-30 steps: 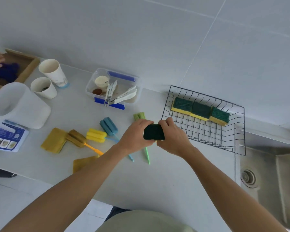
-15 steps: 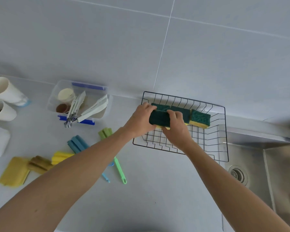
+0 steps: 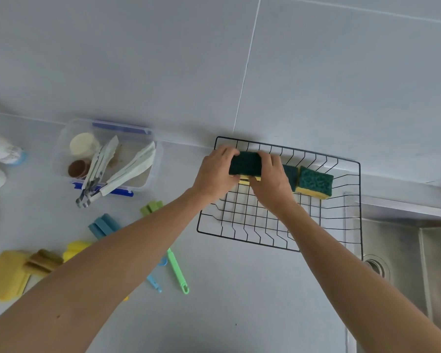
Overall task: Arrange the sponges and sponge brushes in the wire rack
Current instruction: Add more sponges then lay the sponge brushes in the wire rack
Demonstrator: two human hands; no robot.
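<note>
A black wire rack [image 3: 250,231] stands on the counter against the wall. My left hand [image 3: 215,171] and my right hand [image 3: 271,182] both grip a green and yellow sponge [image 3: 245,164] at the rack's back left corner. To its right in the rack lie two more such sponges, one [image 3: 290,174] partly hidden by my right hand, the other [image 3: 315,182] in plain view. On the counter to the left lie sponge brushes: green [image 3: 176,267], blue [image 3: 103,225], yellow [image 3: 74,248] and brown [image 3: 42,259], partly hidden under my left arm.
A clear plastic box [image 3: 107,154] with tongs and small cups stands at the back left. Yellow cloths [image 3: 4,277] lie at the left edge, near paper cups [image 3: 0,151]. A steel sink [image 3: 405,256] with a drain adjoins the rack's right side.
Both hands have carried the sponge from above the counter into the rack, to its back left corner. The camera view has shifted to the right.
</note>
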